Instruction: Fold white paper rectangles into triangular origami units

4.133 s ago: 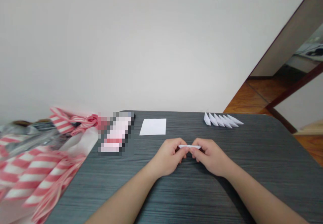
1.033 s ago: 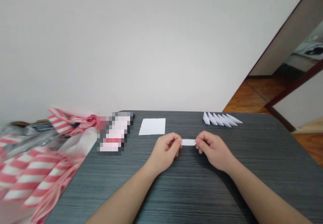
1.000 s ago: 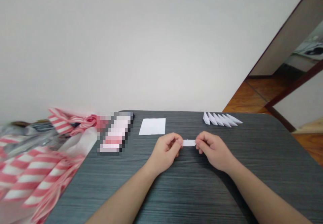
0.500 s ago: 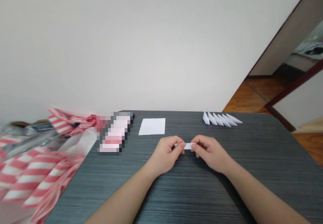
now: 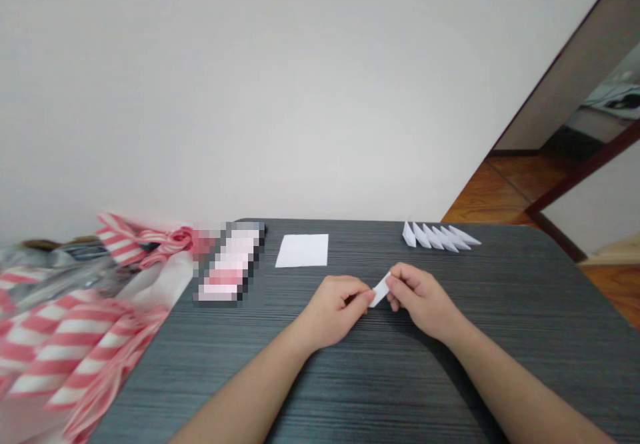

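A small folded strip of white paper (image 5: pixel 381 290) is held between my two hands, slanting up toward the right. My left hand (image 5: pixel 337 309) pinches its lower left end between thumb and forefinger. At the upper right end, my right hand (image 5: pixel 420 301) grips it the same way. Fingertips cover both ends of the strip. Beyond my right hand, several pointed folded white paper pieces (image 5: pixel 435 237) stand in a slanted row. A flat white sheet of paper (image 5: pixel 302 251) lies past my left hand.
The dark wood-grain table (image 5: pixel 320 391) meets a pale wall (image 5: pixel 320 97) at the back. A blurred-out phone-like object (image 5: pixel 230 264) lies at the table's left side. Red-and-white striped fabric (image 5: pixel 75 337) is heaped beyond the left edge. A doorway and wooden floor (image 5: pixel 480 191) show at right.
The paper strip has turned from nearly level to slanting, its right end now higher. My right hand has risen slightly, and my left hand has shifted a little to the right.
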### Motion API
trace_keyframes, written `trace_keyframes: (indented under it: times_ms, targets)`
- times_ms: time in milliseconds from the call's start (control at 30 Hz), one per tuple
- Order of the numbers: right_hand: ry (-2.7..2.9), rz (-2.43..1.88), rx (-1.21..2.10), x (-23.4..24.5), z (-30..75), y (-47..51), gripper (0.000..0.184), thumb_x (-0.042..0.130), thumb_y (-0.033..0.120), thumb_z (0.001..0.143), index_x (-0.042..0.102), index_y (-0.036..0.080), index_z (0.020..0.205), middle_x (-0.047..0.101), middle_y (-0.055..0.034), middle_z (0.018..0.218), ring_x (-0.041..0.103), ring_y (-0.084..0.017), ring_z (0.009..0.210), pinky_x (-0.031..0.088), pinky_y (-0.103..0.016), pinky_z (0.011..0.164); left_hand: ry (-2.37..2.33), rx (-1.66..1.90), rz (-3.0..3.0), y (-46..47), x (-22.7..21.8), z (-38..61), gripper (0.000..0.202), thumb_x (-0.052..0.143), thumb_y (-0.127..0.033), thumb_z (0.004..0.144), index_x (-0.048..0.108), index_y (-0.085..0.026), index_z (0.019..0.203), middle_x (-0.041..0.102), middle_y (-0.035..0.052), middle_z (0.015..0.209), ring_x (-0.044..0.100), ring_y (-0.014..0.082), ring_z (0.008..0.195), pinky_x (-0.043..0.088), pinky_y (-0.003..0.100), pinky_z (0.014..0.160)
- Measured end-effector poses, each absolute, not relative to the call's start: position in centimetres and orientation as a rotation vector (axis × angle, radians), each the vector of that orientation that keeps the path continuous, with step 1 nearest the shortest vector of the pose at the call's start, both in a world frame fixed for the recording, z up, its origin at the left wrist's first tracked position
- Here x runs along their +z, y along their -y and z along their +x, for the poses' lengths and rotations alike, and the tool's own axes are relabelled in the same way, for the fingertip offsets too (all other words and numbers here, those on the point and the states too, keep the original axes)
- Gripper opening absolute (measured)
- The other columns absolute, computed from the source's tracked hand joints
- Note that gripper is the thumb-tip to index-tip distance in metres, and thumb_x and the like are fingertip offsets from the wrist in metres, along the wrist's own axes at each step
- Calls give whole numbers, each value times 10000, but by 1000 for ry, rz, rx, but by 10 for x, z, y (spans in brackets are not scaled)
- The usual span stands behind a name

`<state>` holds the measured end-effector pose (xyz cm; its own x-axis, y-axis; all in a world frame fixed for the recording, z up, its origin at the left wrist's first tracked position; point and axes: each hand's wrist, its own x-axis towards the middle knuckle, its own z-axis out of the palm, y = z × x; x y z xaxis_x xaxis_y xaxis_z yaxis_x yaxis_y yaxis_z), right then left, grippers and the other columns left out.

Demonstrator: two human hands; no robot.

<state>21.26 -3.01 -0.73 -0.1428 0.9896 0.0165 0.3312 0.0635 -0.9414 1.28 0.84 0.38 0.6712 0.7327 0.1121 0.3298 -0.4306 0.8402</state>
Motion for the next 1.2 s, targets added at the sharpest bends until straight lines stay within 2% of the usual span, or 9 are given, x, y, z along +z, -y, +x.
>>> trace_keyframes:
  times_ms: [233, 467, 633, 800, 1000, 1200]
  targets:
    - [1533, -1339, 1140, -9, 210, 29, 224, 539, 294, 930, 567, 194, 732, 576, 35, 583, 528, -111, 530, 417, -235, 569, -851, 586, 1917, -8, 2, 13, 257, 512, -278, 938, 697, -171, 795, 632, 0, 674, 528, 116, 603, 383, 215, 584]
    - [1434, -1241, 1245, -13, 210, 34, 178, 540, 301, 941, 640, 181, 857, 584, 29, 613, 493, -101, 513, 383, -229, 521, -923, 615, 1586, -8, -6, 15, 218, 510, -328, 934, 633, -166, 855, 642, -16, 664, 479, 85, 479, 380, 193, 489]
    - [1506, -1164, 1206, -11, 210, 34, 167, 536, 267, 939, 667, 179, 886, 605, 0, 737, 501, -99, 557, 379, -236, 525, -894, 660, 1515, -8, -10, 17, 167, 518, -317, 932, 596, -172, 905, 640, -28, 644, 473, 78, 461, 370, 188, 480]
    - [1508, -1137, 1208, -15, 213, 33, 186, 527, 261, 953, 691, 176, 934, 607, -13, 775, 461, -86, 545, 342, -232, 500, -928, 670, 1573, -8, -11, 16, 157, 516, -314, 936, 591, -181, 899, 542, -69, 513, 476, 90, 452, 381, 189, 495]
    - [1450, -1168, 1320, -20, 216, 31, 201, 527, 289, 962, 686, 169, 991, 567, 9, 678, 400, -82, 518, 304, -230, 487, -975, 692, 1631, -8, -14, 15, 180, 547, -334, 928, 612, -185, 852, 549, -63, 523, 523, 95, 483, 415, 192, 532]
    - [1386, -1139, 1385, -19, 215, 31, 175, 557, 295, 946, 668, 181, 1020, 557, 1, 777, 401, -76, 533, 306, -231, 492, -989, 763, 1740, -9, -12, 16, 213, 575, -281, 910, 657, -166, 750, 557, -42, 571, 527, 84, 508, 404, 183, 530]
